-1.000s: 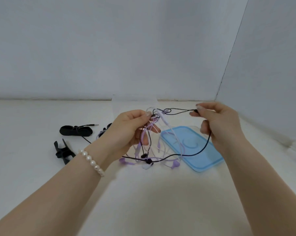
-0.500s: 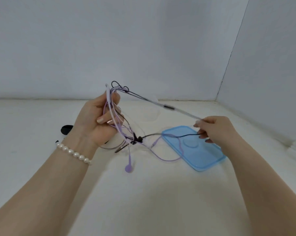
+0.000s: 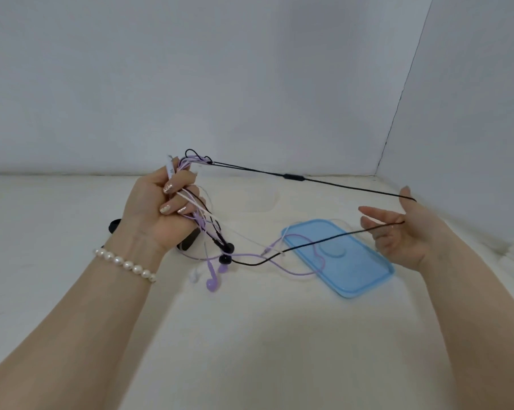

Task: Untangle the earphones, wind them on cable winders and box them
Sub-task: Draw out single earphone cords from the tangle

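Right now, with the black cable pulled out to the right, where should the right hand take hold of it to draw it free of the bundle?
Likely at the inline remote on the black cable, pinched from above. It is the thickest part of the taut upper run, hanging clear between the left hand and the right hand, away from the tangle.

Bright, even, diffuse light; soft faint shadows fall under the forearms. Wide-angle bending shows at the edges; slight overall softness.
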`<state>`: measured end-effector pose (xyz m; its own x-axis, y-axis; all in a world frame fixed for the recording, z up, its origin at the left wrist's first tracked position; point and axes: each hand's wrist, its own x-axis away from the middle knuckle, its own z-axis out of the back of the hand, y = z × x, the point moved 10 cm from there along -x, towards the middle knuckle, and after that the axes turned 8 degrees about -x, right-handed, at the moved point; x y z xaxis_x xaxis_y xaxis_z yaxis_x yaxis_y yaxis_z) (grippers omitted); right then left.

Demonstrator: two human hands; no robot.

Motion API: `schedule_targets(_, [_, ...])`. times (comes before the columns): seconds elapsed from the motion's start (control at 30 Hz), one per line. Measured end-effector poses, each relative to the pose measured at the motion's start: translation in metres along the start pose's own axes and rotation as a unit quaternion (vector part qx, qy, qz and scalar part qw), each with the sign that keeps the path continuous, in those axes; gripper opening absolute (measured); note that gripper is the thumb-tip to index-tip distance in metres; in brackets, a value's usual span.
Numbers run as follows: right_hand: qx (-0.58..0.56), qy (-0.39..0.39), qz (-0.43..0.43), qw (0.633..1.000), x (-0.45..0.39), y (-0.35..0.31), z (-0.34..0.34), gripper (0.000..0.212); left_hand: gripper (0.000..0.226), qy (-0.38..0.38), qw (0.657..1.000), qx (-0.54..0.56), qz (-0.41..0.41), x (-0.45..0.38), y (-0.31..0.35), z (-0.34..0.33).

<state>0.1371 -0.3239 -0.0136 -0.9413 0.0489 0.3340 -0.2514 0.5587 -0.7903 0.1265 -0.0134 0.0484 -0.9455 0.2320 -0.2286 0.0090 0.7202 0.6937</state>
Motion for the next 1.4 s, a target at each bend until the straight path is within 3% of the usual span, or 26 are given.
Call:
schedule_targets(0.13, [-0.143, -0.005, 0.007, 0.990, 0.002, -0.006, -0.001, 0.063, 0.023, 0.024, 0.999, -0.023, -0.002, 0.000, 0.000, 0.004])
schedule_targets(0.27, [-0.278, 0.022, 0.155, 0.948, -0.001, -0.039, 0.022, 0.044, 0.022, 0.067, 0.997, -0.049, 0.003, 0.000, 0.000, 0.015])
schedule_targets(0.3, [-0.233, 0.032, 0.202, 0.951, 0.002, -0.048, 0.026, 0.039, 0.020, 0.078, 0.995, -0.058, 0.003, 0.001, 0.001, 0.017])
schedule_targets(0.37, [-0.004, 0.084, 0.319, 0.944, 0.015, -0.068, 0.026, 0.023, 0.021, 0.093, 0.994, -0.059, -0.004, 0.002, 0.004, 0.020])
schedule_targets(0.47, [0.320, 0.170, 0.441, 0.821, 0.038, -0.083, 0.005, 0.026, 0.028, 0.134, 0.989, -0.049, -0.025, 0.005, 0.015, 0.030])
schedule_targets(0.57, [0.581, 0.199, 0.364, 0.700, 0.027, -0.067, -0.016, 0.032, 0.035, 0.188, 0.976, -0.091, -0.056, 0.006, 0.026, 0.043])
schedule_targets(0.6, [0.625, 0.189, 0.325, 0.684, 0.020, -0.059, -0.017, 0.031, 0.037, 0.195, 0.973, -0.103, -0.065, 0.006, 0.027, 0.044])
schedule_targets(0.73, [0.630, 0.117, 0.255, 0.724, 0.007, -0.039, -0.020, 0.036, 0.038, 0.172, 0.977, -0.117, -0.040, 0.003, 0.016, 0.034])
schedule_targets(0.87, [0.718, 0.082, 0.178, 0.668, 0.010, -0.020, -0.031, 0.065, 0.043, 0.139, 0.983, -0.119, -0.019, -0.001, 0.003, 0.025])
schedule_targets(0.93, [0.741, 0.050, 0.216, 0.634, 0.020, -0.010, -0.052, 0.072, 0.038, 0.126, 0.986, -0.112, -0.012, -0.001, 0.000, 0.022])
schedule_targets(0.97, [0.722, 0.011, 0.272, 0.636, 0.030, -0.005, -0.072, 0.071, 0.033, 0.116, 0.988, -0.106, -0.008, 0.000, 0.000, 0.020])
schedule_targets(1.03, [0.617, -0.099, 0.352, 0.697, 0.055, 0.011, -0.111, 0.061, 0.025, 0.075, 0.995, -0.072, 0.001, 0.001, 0.000, 0.011])
schedule_targets(1.07, [0.566, -0.156, 0.347, 0.732, 0.065, 0.023, -0.126, 0.056, 0.025, 0.054, 0.997, -0.051, 0.009, 0.002, -0.001, 0.006])
schedule_targets(1.1, [0.535, -0.210, 0.322, 0.752, 0.071, 0.040, -0.136, 0.057, 0.026, 0.032, 0.999, -0.034, 0.018, 0.003, -0.003, 0.001])
schedule_targets(1.13, [0.550, -0.251, 0.289, 0.742, 0.073, 0.061, -0.144, 0.067, 0.027, 0.012, 0.999, -0.020, 0.028, 0.003, -0.004, 0.000])
schedule_targets(1.2, [0.659, -0.246, 0.242, 0.668, 0.061, 0.095, -0.142, 0.092, 0.019, -0.049, 0.996, 0.021, 0.066, 0.003, -0.012, -0.010])
schedule_targets(1.23, [0.697, -0.221, 0.242, 0.638, 0.052, 0.103, -0.139, 0.095, 0.008, -0.091, 0.991, 0.049, 0.090, 0.003, -0.018, -0.017])
schedule_targets(1.27, [0.708, -0.199, 0.254, 0.629, 0.047, 0.105, -0.138, 0.085, 0.008, -0.107, 0.987, 0.053, 0.109, 0.005, -0.023, -0.021])
schedule_targets(1.33, [0.696, -0.168, 0.306, 0.627, 0.041, 0.102, -0.144, 0.044, 0.024, -0.090, 0.991, 0.013, 0.102, 0.006, -0.021, -0.013])
schedule_targets(1.4, [0.657, -0.119, 0.364, 0.649, 0.038, 0.085, -0.149, 0.031, 0.026, -0.098, 0.991, -0.014, 0.095, 0.007, -0.017, -0.013])
